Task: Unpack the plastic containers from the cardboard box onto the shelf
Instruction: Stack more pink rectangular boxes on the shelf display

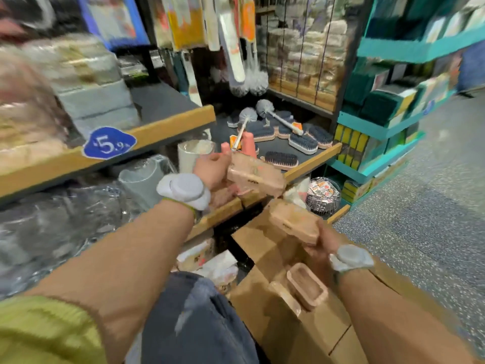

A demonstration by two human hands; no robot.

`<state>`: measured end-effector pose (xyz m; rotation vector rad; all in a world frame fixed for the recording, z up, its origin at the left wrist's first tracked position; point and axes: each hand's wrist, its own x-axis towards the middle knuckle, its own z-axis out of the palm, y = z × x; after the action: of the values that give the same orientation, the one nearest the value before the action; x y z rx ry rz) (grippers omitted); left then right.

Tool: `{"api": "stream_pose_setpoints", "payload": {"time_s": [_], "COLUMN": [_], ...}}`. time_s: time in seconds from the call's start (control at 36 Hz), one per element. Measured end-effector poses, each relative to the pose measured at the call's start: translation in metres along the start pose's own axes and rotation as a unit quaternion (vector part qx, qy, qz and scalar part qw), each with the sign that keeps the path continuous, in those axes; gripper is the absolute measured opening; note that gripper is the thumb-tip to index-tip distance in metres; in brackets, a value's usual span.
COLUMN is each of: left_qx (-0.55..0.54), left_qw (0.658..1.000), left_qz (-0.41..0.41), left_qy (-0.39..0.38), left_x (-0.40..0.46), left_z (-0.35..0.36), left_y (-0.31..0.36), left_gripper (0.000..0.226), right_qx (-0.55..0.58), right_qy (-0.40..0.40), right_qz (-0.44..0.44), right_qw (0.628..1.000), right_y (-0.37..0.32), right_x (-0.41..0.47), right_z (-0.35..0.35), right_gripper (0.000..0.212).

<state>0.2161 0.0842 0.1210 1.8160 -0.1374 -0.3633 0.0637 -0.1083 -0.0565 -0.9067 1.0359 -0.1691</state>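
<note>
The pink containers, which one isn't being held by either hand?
The open pink container lying on the cardboard box. The other two are gripped: one by the left hand at the shelf edge, one by the right hand.

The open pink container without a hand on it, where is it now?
In the head view, the open pink container lies low and right of centre on the cardboard box, just below the right hand, which holds another container.

**Shelves, floor and what they are carrying**

The lower shelf (pixel 312 164) at frame centre is carrying scrubbing brushes (pixel 280 160) and toilet brushes (pixel 263 107). The upper shelf (pixel 168 127), upper left, is holding blurred wrapped packs (pixel 97 101). A cardboard box (pixel 296 334) is sitting on the speckled floor (pixel 420 206), lower right.
</note>
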Motion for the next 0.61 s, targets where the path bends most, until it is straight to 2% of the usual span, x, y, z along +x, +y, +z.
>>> {"api": "stream_pose_setpoints", "payload": {"time_s": [0.08,0.17,0.22,0.42,0.56,0.58,0.61], "left_qx": [-0.025,-0.066,-0.084,-0.117,-0.133,-0.136,-0.143], "left_qw": [0.999,0.997,0.994,0.979,0.958,0.954,0.949], "left_qz": [0.021,0.037,0.044,0.075,0.097,0.097,0.091], "left_qy": [0.012,0.031,0.062,0.150,0.235,0.249,0.266], "left_x": [-0.011,-0.026,-0.033,-0.053,-0.060,-0.063,-0.064], "left_z": [-0.031,-0.062,-0.082,-0.166,-0.232,-0.244,-0.257], "left_y": [0.019,0.038,0.050,0.087,0.102,0.104,0.105], "left_gripper": [0.025,0.018,0.017,0.017,0.022,0.022,0.023], "right_qx": [-0.011,0.040,0.078,0.071,0.064,0.058,0.054], "right_qy": [-0.024,-0.051,-0.092,-0.189,-0.198,-0.205,-0.214], "right_qz": [-0.040,-0.073,-0.075,-0.117,-0.178,-0.184,-0.185], "right_qw": [0.999,0.995,0.990,0.972,0.962,0.960,0.958], "right_y": [-0.026,-0.045,-0.057,-0.091,-0.105,-0.108,-0.110], "right_x": [-0.026,-0.066,-0.092,-0.159,-0.185,-0.190,-0.199], "right_z": [0.035,0.071,0.097,0.176,0.230,0.242,0.253], "right_gripper": [0.040,0.036,0.035,0.030,0.040,0.037,0.024]}}
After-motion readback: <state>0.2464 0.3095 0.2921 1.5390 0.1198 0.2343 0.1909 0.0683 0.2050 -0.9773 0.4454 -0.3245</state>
